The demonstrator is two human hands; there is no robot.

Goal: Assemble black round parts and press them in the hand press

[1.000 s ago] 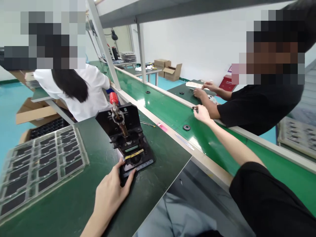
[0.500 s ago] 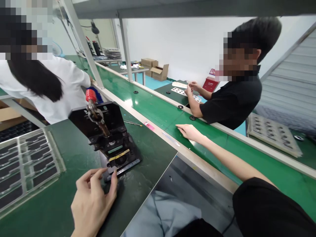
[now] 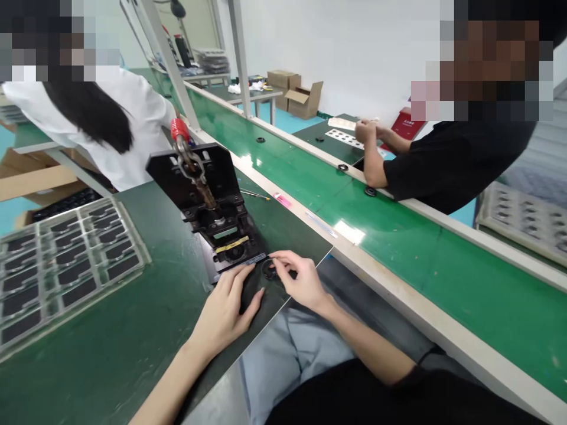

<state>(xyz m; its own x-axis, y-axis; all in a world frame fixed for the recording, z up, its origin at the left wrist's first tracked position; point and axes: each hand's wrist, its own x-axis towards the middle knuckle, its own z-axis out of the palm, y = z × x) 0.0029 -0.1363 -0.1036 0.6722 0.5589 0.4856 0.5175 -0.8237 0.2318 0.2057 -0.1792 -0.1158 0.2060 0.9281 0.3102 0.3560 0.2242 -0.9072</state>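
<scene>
A black round part (image 3: 268, 270) with an open pattern inside is pinched between the thumb and fingers of my right hand (image 3: 302, 280), just above the dark green table. Beside it, at the front edge of the black clamp fixture (image 3: 233, 248), rests my left hand (image 3: 233, 301). Its fingers reach forward, the thumb stands apart, and nothing shows in its grasp. The fixture has a raised black plate and a red-tipped toggle handle (image 3: 179, 128), standing up. A yellow strip (image 3: 231, 245) crosses its lower part.
A clear tray (image 3: 144, 254) of black parts lies left. Beyond the white rail (image 3: 376, 260), a green belt (image 3: 398, 236) carries several black rings, one a black ring (image 3: 370, 191). A pink item (image 3: 282, 200) lies near the rail. Co-workers sit left and across.
My right hand has come from over the green belt to the fixture's front and now holds the black round part. My left hand has shifted right with its fingers straighter. The view has tilted down.
</scene>
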